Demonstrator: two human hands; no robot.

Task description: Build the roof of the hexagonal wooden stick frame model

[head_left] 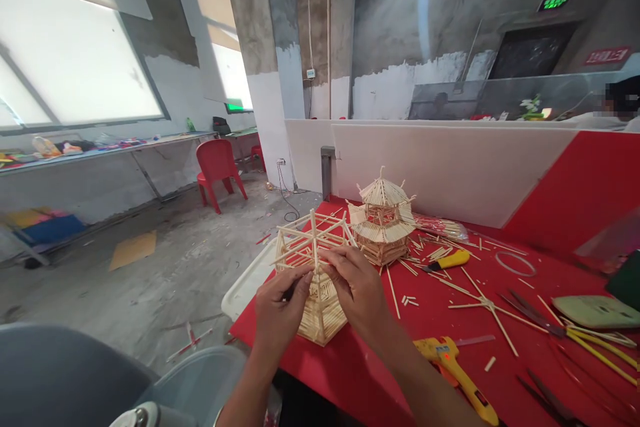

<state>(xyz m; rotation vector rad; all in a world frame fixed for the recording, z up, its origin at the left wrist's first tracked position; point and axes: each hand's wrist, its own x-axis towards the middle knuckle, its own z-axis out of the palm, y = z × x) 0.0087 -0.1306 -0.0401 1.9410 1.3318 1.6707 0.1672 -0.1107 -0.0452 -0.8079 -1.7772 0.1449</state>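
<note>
My left hand (278,312) and my right hand (356,288) meet over a small model (315,280) built of thin wooden sticks, which stands on the red table (380,373) near its left edge. Both hands have their fingers curled and pinched on the sticks of its spoked roof frame. The model's layered base shows below my hands. Just behind it stands a finished stick pavilion (383,219) with two tiered roofs.
Loose sticks (480,303), a yellow craft knife (447,261), a yellow glue gun (457,367), scissors (555,327) and a wire ring (515,263) lie on the table to the right. A white tray (250,283) sits at the left edge. White and red partitions (450,167) stand behind. A red chair (217,170) stands on the floor.
</note>
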